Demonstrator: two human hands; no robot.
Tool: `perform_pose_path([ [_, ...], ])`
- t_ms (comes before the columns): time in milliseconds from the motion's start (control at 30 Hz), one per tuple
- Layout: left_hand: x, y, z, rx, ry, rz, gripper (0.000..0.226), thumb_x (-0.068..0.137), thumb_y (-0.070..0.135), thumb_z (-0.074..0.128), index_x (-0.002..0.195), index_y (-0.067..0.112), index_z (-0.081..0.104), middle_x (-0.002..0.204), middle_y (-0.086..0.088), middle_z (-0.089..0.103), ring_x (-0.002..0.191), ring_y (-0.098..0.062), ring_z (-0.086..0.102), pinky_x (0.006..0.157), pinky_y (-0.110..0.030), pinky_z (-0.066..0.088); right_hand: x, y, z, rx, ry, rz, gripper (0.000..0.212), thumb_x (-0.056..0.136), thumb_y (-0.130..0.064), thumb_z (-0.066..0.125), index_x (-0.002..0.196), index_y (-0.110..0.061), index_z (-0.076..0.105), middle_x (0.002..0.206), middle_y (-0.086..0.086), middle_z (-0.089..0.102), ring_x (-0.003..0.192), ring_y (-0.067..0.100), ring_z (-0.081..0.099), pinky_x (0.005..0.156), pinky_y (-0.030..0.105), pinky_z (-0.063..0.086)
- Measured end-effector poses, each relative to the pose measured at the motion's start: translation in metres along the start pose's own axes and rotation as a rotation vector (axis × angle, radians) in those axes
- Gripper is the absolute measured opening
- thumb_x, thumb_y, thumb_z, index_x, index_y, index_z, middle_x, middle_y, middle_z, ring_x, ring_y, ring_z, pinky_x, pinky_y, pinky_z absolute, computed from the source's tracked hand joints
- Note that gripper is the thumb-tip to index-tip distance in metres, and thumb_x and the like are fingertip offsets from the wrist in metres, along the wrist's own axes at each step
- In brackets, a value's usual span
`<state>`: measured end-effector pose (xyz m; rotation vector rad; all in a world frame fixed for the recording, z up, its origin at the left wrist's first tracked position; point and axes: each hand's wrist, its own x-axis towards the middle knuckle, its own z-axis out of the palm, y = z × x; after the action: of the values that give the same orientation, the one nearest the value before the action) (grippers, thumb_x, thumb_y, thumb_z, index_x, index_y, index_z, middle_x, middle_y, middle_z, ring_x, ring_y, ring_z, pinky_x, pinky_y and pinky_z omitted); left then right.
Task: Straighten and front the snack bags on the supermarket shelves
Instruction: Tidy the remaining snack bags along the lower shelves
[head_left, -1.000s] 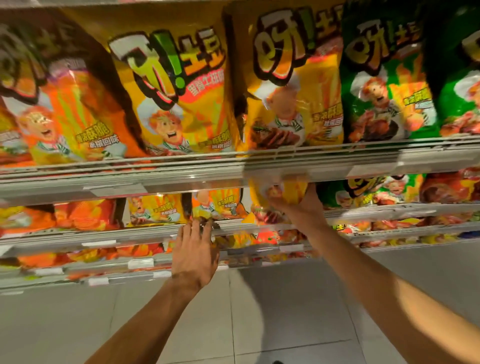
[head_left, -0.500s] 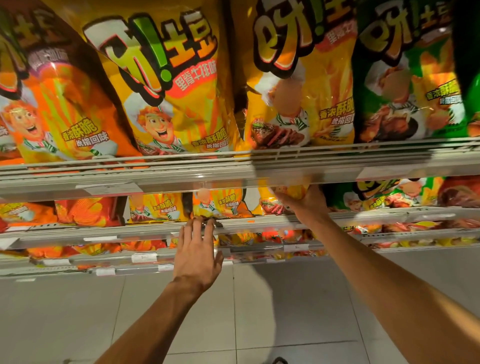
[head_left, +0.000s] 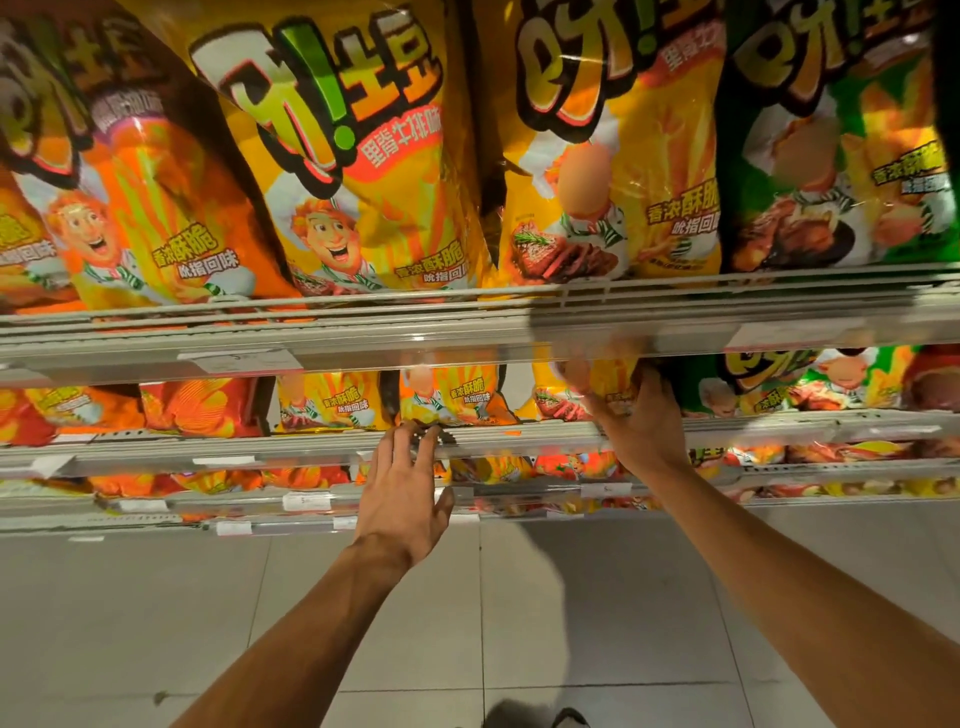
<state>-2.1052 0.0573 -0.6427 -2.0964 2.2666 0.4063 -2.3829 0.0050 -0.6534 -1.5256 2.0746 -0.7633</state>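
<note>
The work looks to be partway through. On the top shelf (head_left: 467, 332) the big snack bags stand facing out, though the yellow bag (head_left: 353, 171) in the middle leans to one side beside the orange bag (head_left: 156, 208), so that row could likely use a touch more squaring. One shelf down, the right hand (head_left: 636, 421) reaches under the top shelf and grips a small yellow bag (head_left: 605, 384) at its lower part, fingers curled round it; this bag sits at the front edge of the second shelf (head_left: 545, 434), between another yellow bag (head_left: 452, 397) and a green bag (head_left: 779, 384). The left hand (head_left: 402, 488) holds nothing: its fingers are straight and slightly spread, the tips touching the shelf rail just below that neighbouring yellow bag. The red bags (head_left: 202, 408) further left and the lower rows look less even and probably remain to be fronted. The shelves are pale grey metal with clear price strips and white labels (head_left: 306, 501) along the fronts. Below lies a floor (head_left: 597, 597) of large light tiles, and a shoe (head_left: 569, 718) shows at the bottom edge.
</note>
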Motion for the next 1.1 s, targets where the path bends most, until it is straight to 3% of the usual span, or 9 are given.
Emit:
perform_pose_path([
  [133, -0.009, -0.011, 0.004, -0.043, 0.024, 0.056, 0.076, 0.094, 0.045, 0.054, 0.156, 0.023, 0.015, 0.160, -0.003, 0.009, 0.148, -0.025, 0.012, 0.119, -0.039, 0.028, -0.037, -0.004, 0.007, 0.018, 0.197, -0.100, 0.067, 0.091, -0.025, 0.072, 0.145, 0.000, 0.041, 0.140, 0.022, 0.045, 0.130, 0.035, 0.044, 0.107, 0.050, 0.045],
  [233, -0.018, -0.024, 0.009, -0.115, 0.043, 0.094, 0.074, 0.093, 0.039, 0.058, 0.154, 0.023, 0.020, 0.162, 0.001, 0.004, 0.150, -0.023, 0.008, 0.121, -0.037, 0.023, -0.068, -0.016, 0.022, 0.029, 0.312, -0.203, 0.056, 0.093, -0.021, 0.067, 0.141, 0.000, 0.046, 0.140, 0.021, 0.047, 0.129, 0.037, 0.044, 0.105, 0.055, 0.044],
  [467, -0.025, -0.081, 0.002, -0.340, 0.171, -0.005, 0.059, 0.089, 0.024, 0.065, 0.142, 0.017, 0.040, 0.153, -0.004, 0.024, 0.141, -0.022, 0.028, 0.114, -0.037, 0.035, -0.082, -0.082, 0.074, 0.122, 0.157, -0.271, 0.056, 0.091, -0.029, 0.064, 0.135, 0.004, 0.052, 0.129, 0.019, 0.056, 0.120, 0.034, 0.053, 0.102, 0.043, 0.044],
  [667, -0.006, -0.139, -0.023, -0.535, 0.406, -0.172, 0.063, 0.083, 0.016, 0.073, 0.136, 0.003, 0.039, 0.135, -0.015, 0.039, 0.125, -0.027, 0.038, 0.109, -0.038, 0.036, -0.050, -0.130, 0.113, 0.092, -0.079, -0.051, 0.102, 0.076, -0.052, 0.082, 0.150, -0.006, 0.030, 0.137, 0.016, 0.041, 0.128, 0.031, 0.040, 0.105, 0.041, 0.036],
  [800, 0.032, -0.166, -0.044, -0.786, 0.369, -0.222, 0.080, 0.075, 0.034, 0.084, 0.134, 0.005, 0.040, 0.122, -0.017, 0.052, 0.116, -0.030, 0.052, 0.103, -0.044, 0.044, -0.024, -0.142, 0.128, 0.128, -0.106, 0.143, 0.128, 0.061, -0.063, 0.086, 0.157, -0.015, 0.014, 0.150, 0.016, 0.036, 0.137, 0.036, 0.038, 0.112, 0.045, 0.035],
  [900, 0.053, -0.169, -0.056, -0.960, 0.262, -0.162, 0.061, 0.070, 0.026, 0.089, 0.114, 0.010, 0.050, 0.099, -0.008, 0.064, 0.087, -0.008, 0.066, 0.077, -0.033, 0.057, -0.011, -0.139, 0.132, 0.160, -0.133, 0.213, 0.133, 0.053, -0.070, 0.086, 0.156, -0.019, 0.018, 0.151, 0.013, 0.043, 0.139, 0.034, 0.042, 0.116, 0.048, 0.037],
  [967, 0.066, -0.167, -0.056, -1.002, 0.206, -0.116, 0.041, 0.069, 0.020, 0.090, 0.092, 0.025, 0.057, 0.073, 0.013, 0.069, 0.065, 0.002, 0.064, 0.064, -0.026, 0.054, -0.006, -0.139, 0.132, 0.178, -0.154, 0.181, 0.126, 0.052, -0.068, 0.087, 0.152, -0.018, 0.032, 0.148, 0.011, 0.050, 0.138, 0.030, 0.046, 0.116, 0.048, 0.038],
  [1033, 0.076, -0.163, -0.055, -1.038, 0.154, -0.092, 0.041, 0.069, 0.019, 0.090, 0.083, 0.035, 0.054, 0.064, 0.032, 0.065, 0.061, 0.013, 0.061, 0.060, -0.007, 0.046, -0.006, -0.141, 0.130, 0.258, -0.172, 0.111, 0.109, 0.055, -0.062, 0.090, 0.145, -0.019, 0.045, 0.140, 0.007, 0.058, 0.133, 0.026, 0.052, 0.113, 0.047, 0.042],
  [1100, 0.082, -0.161, -0.054, -1.106, 0.102, -0.134, 0.041, 0.069, 0.022, 0.090, 0.082, 0.035, 0.053, 0.064, 0.032, 0.065, 0.063, 0.022, 0.057, 0.055, 0.002, 0.040, -0.011, -0.143, 0.129, 0.336, -0.150, 0.062, 0.093, 0.060, -0.051, 0.092, 0.138, -0.023, 0.052, 0.133, 0.002, 0.063, 0.128, 0.021, 0.057, 0.110, 0.048, 0.045],
])
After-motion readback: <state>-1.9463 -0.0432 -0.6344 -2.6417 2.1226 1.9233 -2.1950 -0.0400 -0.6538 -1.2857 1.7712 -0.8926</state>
